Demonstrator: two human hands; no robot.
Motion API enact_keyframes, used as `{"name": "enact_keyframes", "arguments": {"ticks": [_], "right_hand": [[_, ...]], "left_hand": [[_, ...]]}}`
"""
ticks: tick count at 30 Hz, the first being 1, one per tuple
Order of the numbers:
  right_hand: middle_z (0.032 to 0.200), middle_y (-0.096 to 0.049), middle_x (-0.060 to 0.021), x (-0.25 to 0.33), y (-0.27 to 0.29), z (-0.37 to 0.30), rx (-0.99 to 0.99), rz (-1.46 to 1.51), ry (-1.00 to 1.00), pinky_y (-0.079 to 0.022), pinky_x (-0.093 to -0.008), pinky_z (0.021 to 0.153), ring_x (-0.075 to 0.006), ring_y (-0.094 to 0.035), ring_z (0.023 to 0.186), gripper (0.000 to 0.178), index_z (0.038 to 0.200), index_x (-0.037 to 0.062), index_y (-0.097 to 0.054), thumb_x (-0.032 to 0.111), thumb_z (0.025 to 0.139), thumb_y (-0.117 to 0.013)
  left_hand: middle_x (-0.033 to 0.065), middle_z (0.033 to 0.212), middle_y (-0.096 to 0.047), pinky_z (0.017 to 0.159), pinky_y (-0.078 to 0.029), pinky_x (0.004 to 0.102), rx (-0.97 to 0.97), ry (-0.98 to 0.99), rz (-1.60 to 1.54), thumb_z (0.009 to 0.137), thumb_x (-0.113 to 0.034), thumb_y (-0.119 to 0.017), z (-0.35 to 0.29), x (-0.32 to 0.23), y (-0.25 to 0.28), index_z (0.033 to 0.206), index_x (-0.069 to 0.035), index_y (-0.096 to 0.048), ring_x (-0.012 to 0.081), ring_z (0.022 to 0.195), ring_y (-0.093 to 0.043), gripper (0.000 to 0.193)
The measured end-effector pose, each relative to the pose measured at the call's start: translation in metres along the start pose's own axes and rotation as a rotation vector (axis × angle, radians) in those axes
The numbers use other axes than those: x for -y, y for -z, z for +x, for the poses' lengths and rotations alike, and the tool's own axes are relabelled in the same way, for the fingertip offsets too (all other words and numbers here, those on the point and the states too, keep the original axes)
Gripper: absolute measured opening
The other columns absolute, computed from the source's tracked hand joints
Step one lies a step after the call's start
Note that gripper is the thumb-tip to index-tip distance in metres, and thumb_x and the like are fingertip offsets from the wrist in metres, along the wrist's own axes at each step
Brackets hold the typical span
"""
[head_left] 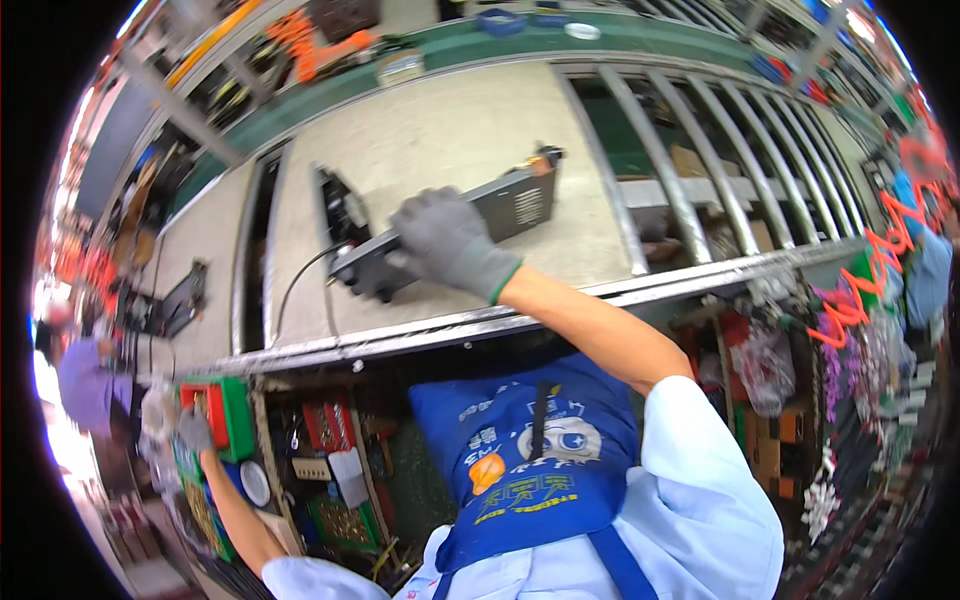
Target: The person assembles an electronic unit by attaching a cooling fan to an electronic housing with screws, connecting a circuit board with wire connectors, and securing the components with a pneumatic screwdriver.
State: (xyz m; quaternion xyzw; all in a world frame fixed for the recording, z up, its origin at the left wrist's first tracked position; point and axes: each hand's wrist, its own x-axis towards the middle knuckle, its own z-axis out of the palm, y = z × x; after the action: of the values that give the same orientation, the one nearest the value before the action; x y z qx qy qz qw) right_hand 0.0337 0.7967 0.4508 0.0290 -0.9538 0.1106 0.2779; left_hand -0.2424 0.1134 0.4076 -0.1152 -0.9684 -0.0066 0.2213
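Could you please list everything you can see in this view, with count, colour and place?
metal box: one, dark grey, lying on the beige work surface, under the right hand
cable: one, black, running from the box's left end
work surface: one, beige, centre
rollers: a row, silver, right of the work surface
second unit: one, dark, on the surface far left
bins: several, green and red, below the bench on the left
coiled cords: several, orange, hanging at right
apron: one, blue, on the person
left hand: grey glove, at the green bin
right hand: grey glove, gripping the box
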Motion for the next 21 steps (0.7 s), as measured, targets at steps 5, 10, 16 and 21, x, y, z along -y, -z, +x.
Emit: {"name": "enact_keyframes", "arguments": {"ticks": [5, 10, 16, 21], "right_hand": [[0.111, -0.061, -0.0103, -0.028, 0.044, -0.064, -0.319, 0.111, 0.027, -0.045, -0.0464, 0.094, -0.0307, -0.059, 0.104, 0.047, 0.114, 0.0091, -0.06, 0.026, 0.074, -0.078], [0.1, -0.069, -0.0161, -0.125, 0.113, -0.2, -0.129, -0.058, -0.358, -0.051, -0.0437, 0.083, -0.0359, -0.066, 0.093, 0.034, 0.105, 0.0042, -0.069, 0.018, 0.076, -0.079], [0.107, -0.067, -0.0258, -0.184, 0.252, -0.332, 0.617, -0.511, -1.164, -0.052, -0.0511, 0.087, -0.0435, -0.065, 0.101, 0.049, 0.109, 0.0019, -0.063, 0.041, 0.08, -0.072], [0.098, -0.07, -0.0202, -0.275, 0.255, -0.469, 0.791, -0.289, -1.1, -0.054, -0.0427, 0.072, -0.0348, -0.068, 0.079, 0.046, 0.108, 0.0007, -0.066, 0.036, 0.078, -0.07]], "left_hand": [[0.0199, 0.099, -0.071, 0.081, -0.051, 0.0442, 0.114, 0.123, -0.017, 0.095, -0.028, -0.055, 0.002, 0.008, -0.008, 0.103, -0.001, -0.07, 0.036, 0.089, -0.067, 0.032], [0.013, 0.12, -0.071, 0.089, -0.051, 0.0376, -0.385, 0.122, -0.162, 0.101, -0.03, -0.053, -0.009, -0.025, 0.026, 0.126, -0.008, -0.068, 0.0286, 0.105, -0.068, 0.036], [0.0095, 0.097, -0.07, 0.084, -0.052, 0.0354, -0.179, -0.249, -0.665, 0.089, 0.004, -0.056, -0.102, -0.39, 0.162, 0.109, -0.004, -0.07, 0.0224, 0.093, -0.065, 0.026], [0.0131, 0.085, -0.061, 0.067, -0.052, 0.0451, 0.337, -0.589, -1.049, 0.088, -0.012, -0.063, -0.152, -0.583, 0.087, 0.094, -0.008, -0.066, 0.0349, 0.076, -0.064, 0.007]]}}
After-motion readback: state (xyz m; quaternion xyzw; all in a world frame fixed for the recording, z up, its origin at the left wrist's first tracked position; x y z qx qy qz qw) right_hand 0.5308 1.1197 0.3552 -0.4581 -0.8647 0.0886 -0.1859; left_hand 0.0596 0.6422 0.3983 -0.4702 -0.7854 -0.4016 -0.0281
